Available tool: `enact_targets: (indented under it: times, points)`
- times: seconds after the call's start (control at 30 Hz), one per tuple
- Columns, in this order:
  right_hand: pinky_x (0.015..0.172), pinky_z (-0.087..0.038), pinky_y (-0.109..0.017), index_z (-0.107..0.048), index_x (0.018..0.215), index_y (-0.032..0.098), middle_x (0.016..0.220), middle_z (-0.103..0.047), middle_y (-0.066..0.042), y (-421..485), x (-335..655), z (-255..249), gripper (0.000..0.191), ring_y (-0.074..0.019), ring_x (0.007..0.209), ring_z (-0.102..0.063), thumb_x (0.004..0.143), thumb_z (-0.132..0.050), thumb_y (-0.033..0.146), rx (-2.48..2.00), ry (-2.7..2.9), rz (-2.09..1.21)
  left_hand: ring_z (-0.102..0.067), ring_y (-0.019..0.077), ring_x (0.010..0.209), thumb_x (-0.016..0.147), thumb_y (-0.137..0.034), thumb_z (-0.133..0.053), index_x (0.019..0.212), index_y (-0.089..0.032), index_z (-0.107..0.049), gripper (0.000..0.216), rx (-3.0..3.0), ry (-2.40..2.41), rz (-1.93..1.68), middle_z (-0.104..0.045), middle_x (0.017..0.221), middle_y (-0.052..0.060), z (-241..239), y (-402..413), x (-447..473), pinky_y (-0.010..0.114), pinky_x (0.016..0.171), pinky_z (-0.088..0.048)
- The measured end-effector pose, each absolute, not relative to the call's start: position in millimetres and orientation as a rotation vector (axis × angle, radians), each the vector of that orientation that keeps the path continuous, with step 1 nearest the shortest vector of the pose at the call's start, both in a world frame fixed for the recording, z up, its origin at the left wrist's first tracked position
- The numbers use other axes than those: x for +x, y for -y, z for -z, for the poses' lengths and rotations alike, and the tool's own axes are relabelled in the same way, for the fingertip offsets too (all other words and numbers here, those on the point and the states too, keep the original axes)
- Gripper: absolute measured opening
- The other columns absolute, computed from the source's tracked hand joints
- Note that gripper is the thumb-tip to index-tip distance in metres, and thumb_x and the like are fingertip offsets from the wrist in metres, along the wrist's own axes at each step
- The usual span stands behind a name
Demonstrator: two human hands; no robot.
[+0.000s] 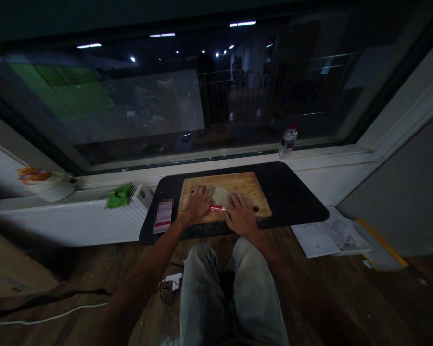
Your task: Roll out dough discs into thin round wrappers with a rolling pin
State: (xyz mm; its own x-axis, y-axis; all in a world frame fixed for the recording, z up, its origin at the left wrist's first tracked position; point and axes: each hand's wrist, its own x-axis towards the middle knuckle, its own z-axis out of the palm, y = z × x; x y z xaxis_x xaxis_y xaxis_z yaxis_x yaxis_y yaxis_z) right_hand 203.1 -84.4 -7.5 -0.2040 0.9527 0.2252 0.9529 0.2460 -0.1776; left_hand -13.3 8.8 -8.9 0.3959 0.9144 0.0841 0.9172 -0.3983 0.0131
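Note:
A wooden cutting board point(248, 185) lies on a small black table point(292, 197). On the board sits a pale lump that looks like dough point(219, 194). My left hand point(197, 204) rests flat on the board with fingers spread, touching the lump's left side. My right hand point(241, 212) lies on the board at the lump's right, fingers curled over a thin red and white object point(216, 207) that pokes out to the left. What that object is I cannot make out.
A red and white packet point(163, 217) lies on the table's left end. A plastic bottle point(287, 141) stands on the window sill. A green cloth point(119, 195) lies on the radiator, with a bowl point(48, 185) further left. Papers point(328, 235) lie on the floor at right.

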Motion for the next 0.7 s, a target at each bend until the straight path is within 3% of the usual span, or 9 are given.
enact_targets:
  times: [0.1, 0.2, 0.3, 0.37, 0.5, 0.6, 0.7]
  points:
    - [0.141, -0.023, -0.066, -0.078, 0.147, 0.02, 0.175, -0.057, -0.019, 77.3, 218.5, 7.8, 0.041, -0.0396, 0.17, -0.036, 0.114, -0.061, 0.039, -1.597, 2.353, 0.01, -0.046, 0.0414, 0.163, 0.115, -0.035, -0.045, 0.176, -0.023, -0.049, 0.062, -2.584, 1.72, 0.171, -0.058, 0.173, 0.02, 8.3, -11.5, -9.1, 0.066, 0.13, -0.043]
    - [0.141, -0.023, -0.065, -0.081, 0.137, 0.021, 0.166, -0.064, -0.019, 67.9, 226.9, 9.7, 0.031, -0.037, 0.166, -0.041, 0.113, -0.063, 0.03, -1.5, 2.39, 0.06, -0.055, 0.0368, 0.153, 0.118, -0.036, -0.041, 0.169, -0.022, -0.055, 0.055, -2.558, 1.792, 0.303, -0.064, 0.165, 0.018, 2.1, -18.9, -4.6, 0.06, 0.128, -0.045]
    - [0.14, -0.026, -0.062, -0.076, 0.146, 0.019, 0.161, -0.067, -0.02, 56.7, 230.0, 6.5, 0.035, -0.036, 0.161, -0.048, 0.115, -0.062, 0.028, -1.545, 2.377, 0.082, -0.06, 0.0321, 0.145, 0.12, -0.033, -0.038, 0.158, -0.021, -0.063, 0.047, -2.516, 1.84, 0.521, -0.07, 0.155, 0.016, -9.9, -26.3, -8.7, 0.051, 0.124, -0.048]
    - [0.135, -0.036, -0.057, -0.071, 0.151, 0.017, 0.158, -0.068, -0.021, 48.2, 232.3, -0.8, 0.038, -0.0355, 0.154, -0.056, 0.118, -0.059, 0.033, -1.678, 2.337, 0.046, -0.062, 0.0325, 0.141, 0.118, -0.032, -0.041, 0.149, -0.022, -0.068, 0.042, -2.444, 1.855, 0.668, -0.072, 0.148, 0.015, -18.0, -28.4, -17.3, 0.05, 0.121, -0.05]
    - [0.108, -0.054, -0.039, -0.066, 0.153, 0.018, 0.142, -0.077, -0.019, 30.3, 238.8, -19.8, 0.042, -0.0329, 0.128, -0.076, 0.119, -0.06, 0.041, -1.973, 2.219, -0.136, -0.065, 0.032, 0.132, 0.115, -0.029, -0.047, 0.13, -0.022, -0.074, 0.031, -2.444, 1.812, 0.77, -0.074, 0.135, 0.014, -23.3, -25.4, -35.0, 0.05, 0.119, -0.054]
    - [0.104, -0.054, -0.036, -0.064, 0.156, 0.019, 0.145, -0.077, -0.019, 20.4, 240.9, -28.1, 0.041, -0.0328, 0.131, -0.076, 0.119, -0.057, 0.035, -1.992, 2.21, -0.183, -0.068, 0.0285, 0.132, 0.113, -0.026, -0.053, 0.121, -0.023, -0.077, 0.026, -2.734, 1.622, 0.655, -0.076, 0.132, 0.012, -15.7, -19.7, -37.7, 0.047, 0.122, -0.055]
    - [0.109, -0.055, -0.039, -0.06, 0.163, 0.016, 0.152, -0.072, -0.023, 16.2, 237.6, -29.0, 0.048, -0.0333, 0.137, -0.072, 0.118, -0.045, 0.02, -2.011, 2.213, -0.146, -0.069, 0.0276, 0.138, 0.11, -0.028, -0.064, 0.126, -0.024, -0.081, 0.024, -2.952, 1.466, 0.503, -0.078, 0.14, 0.01, -4.9, -12.8, -31.0, 0.046, 0.127, -0.053]
